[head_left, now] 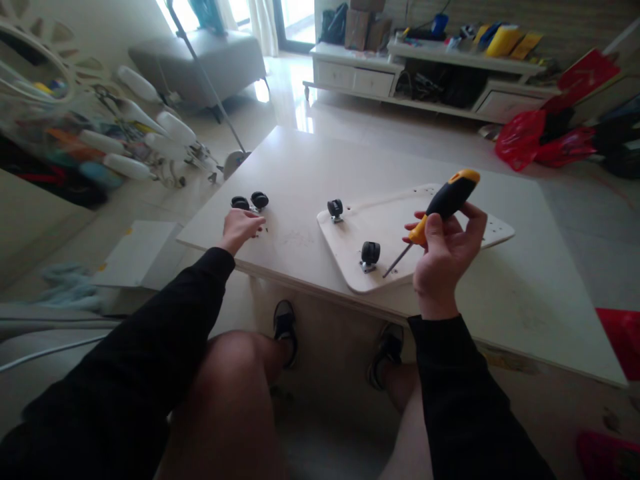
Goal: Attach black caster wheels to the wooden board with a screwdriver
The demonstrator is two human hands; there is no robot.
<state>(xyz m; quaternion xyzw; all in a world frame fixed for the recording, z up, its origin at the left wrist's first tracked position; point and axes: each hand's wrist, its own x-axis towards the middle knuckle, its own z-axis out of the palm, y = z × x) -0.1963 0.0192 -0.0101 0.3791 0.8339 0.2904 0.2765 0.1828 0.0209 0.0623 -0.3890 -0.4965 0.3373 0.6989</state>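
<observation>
My right hand (440,260) is closed around the yellow and black handle of a screwdriver (447,200). Its shaft slants down to the left, the tip close over a pale board (345,250) with rounded corners. Two black swivel casters stand on the board, one near the front (371,253) and one at the left corner (335,209). Further left, my left hand (239,230) pinches its fingers together low over the table, beside small dark screws (267,230); what is in the pinch is too small to make out. Two loose casters (259,200) lie just beyond it.
The white table (295,173) carries the board on its right half. Beneath its front edge are my feet (285,327). A white box (140,253) stands on the floor at left. Behind are a low cabinet (350,77), a grey bench (200,67) and red bags (523,140).
</observation>
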